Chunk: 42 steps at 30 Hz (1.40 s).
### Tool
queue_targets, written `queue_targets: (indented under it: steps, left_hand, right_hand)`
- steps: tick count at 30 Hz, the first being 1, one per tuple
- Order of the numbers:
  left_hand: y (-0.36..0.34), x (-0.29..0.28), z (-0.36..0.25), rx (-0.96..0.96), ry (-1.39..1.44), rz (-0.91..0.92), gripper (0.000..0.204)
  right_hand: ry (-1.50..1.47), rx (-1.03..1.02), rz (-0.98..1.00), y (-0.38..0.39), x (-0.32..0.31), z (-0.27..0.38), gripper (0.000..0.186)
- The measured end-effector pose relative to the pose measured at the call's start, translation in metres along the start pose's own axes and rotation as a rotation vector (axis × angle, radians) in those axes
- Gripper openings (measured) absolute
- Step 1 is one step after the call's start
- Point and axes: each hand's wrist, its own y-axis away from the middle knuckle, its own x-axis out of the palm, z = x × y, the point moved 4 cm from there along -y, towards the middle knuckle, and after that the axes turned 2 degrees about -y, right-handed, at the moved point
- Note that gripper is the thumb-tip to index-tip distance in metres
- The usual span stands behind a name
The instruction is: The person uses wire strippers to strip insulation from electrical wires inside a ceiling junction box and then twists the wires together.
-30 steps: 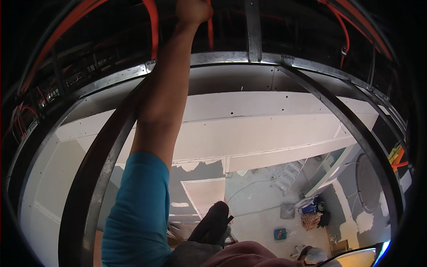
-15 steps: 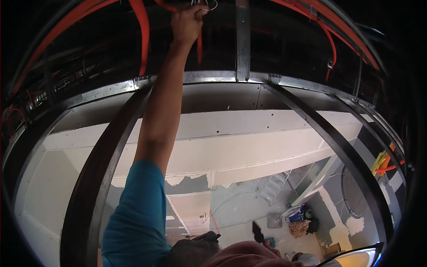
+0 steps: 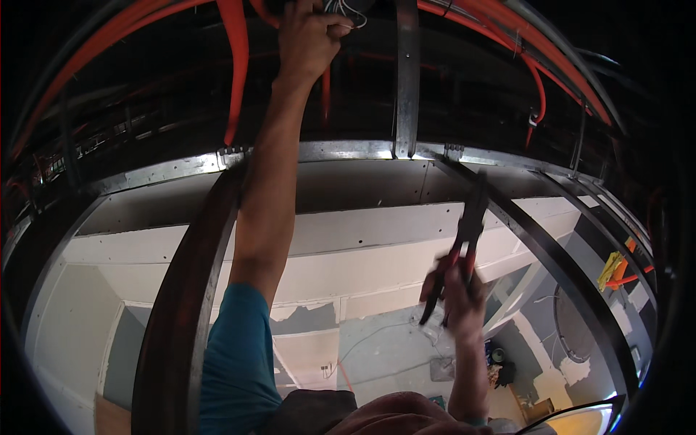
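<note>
My left hand (image 3: 310,42) is raised above the metal ceiling frame, its fingers closed on thin white wires (image 3: 354,14). The wires loop out of a dark round opening at the top edge, and my fingers partly hide where they are gripped. Lower and to the right, my right hand (image 3: 460,297) is wrapped round the handles of pliers (image 3: 471,225), slightly blurred by motion. Red and black handles show, and the dark jaws point upward, just in front of a metal bar. The pliers are apart from the wires.
Metal channels (image 3: 341,150) cross the view, with long bars (image 3: 558,268) curving down on both sides. Orange conduits (image 3: 233,72) hang from the dark ceiling space. Below are pale wallboards (image 3: 377,239), a round opening (image 3: 573,322) and items on the floor far down.
My right hand has risen into view with the pliers, whose tip showed low down before. My left hand stays at the wires, while the whole view has shifted slightly.
</note>
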Motion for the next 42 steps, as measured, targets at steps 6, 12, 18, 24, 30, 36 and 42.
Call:
queue_targets:
  steps: [6, 12, 18, 24, 30, 36, 42]
  left_hand:
    - [-0.006, 0.001, -0.02, 0.116, 0.029, -0.098, 0.013]
    - [-0.004, -0.001, -0.006, 0.171, 0.031, -0.147, 0.02]
    - [-0.006, 0.002, -0.01, 0.207, 0.192, -0.15, 0.018]
    - [-0.004, 0.011, 0.005, 0.199, 0.252, -0.058, 0.013]
    - [-0.008, 0.014, 0.008, 0.177, 0.265, -0.014, 0.015]
    - [-0.006, 0.016, 0.012, 0.132, 0.321, -0.03, 0.018]
    - [-0.003, 0.018, 0.012, 0.176, 0.304, -0.06, 0.018]
  right_hand:
    - [0.629, -0.545, -0.114, -0.125, 0.02, 0.098, 0.03]
    - [0.977, -0.789, -0.054, -0.194, 0.035, 0.137, 0.022]
    - [1.619, -0.856, -0.333, -0.252, 0.04, 0.15, 0.02]
    - [1.953, -1.031, -0.565, -0.258, 0.061, 0.183, 0.041]
    - [2.167, -0.972, -0.625, -0.274, 0.045, 0.2, 0.067]
    - [2.376, -1.054, -0.583, -0.285, 0.043, 0.199, 0.073]
    - [2.329, -1.225, -0.546, -0.291, 0.051, 0.191, 0.075]
